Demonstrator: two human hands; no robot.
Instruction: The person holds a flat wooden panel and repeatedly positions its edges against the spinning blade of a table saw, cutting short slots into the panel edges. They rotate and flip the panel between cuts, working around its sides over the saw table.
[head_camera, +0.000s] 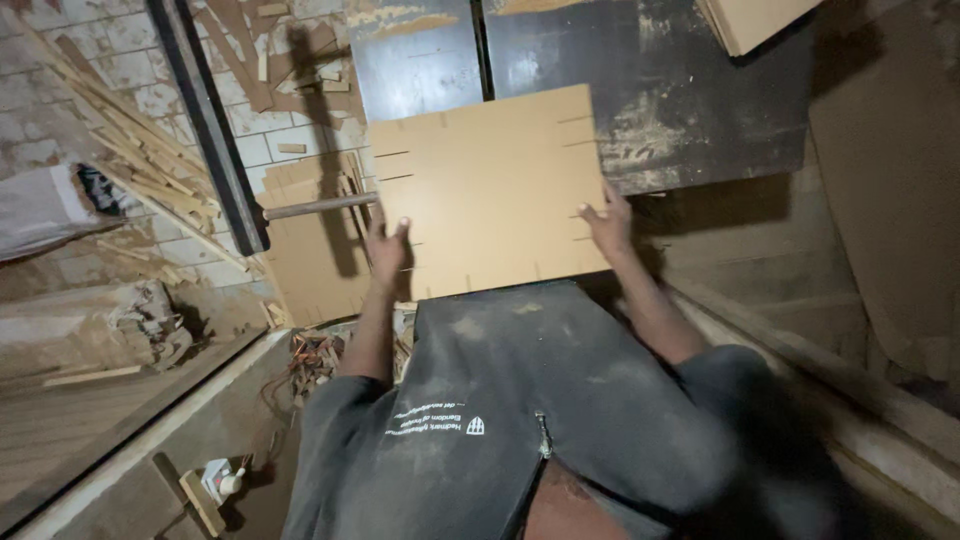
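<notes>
Both hands (388, 245) (607, 226) outstretched, gripping slotted board (487, 190) edges.

Woodworking workshop: wood offcuts (150, 160), stacked fibreboard panels (310, 250).

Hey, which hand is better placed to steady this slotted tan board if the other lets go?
Probably the left hand: its fingers spread flat over the slotted tan board, reaching well in from the edge. The right hand only grips the opposite edge near a corner.

Wood offcuts (150, 160), dark worktable (680, 90)
</notes>
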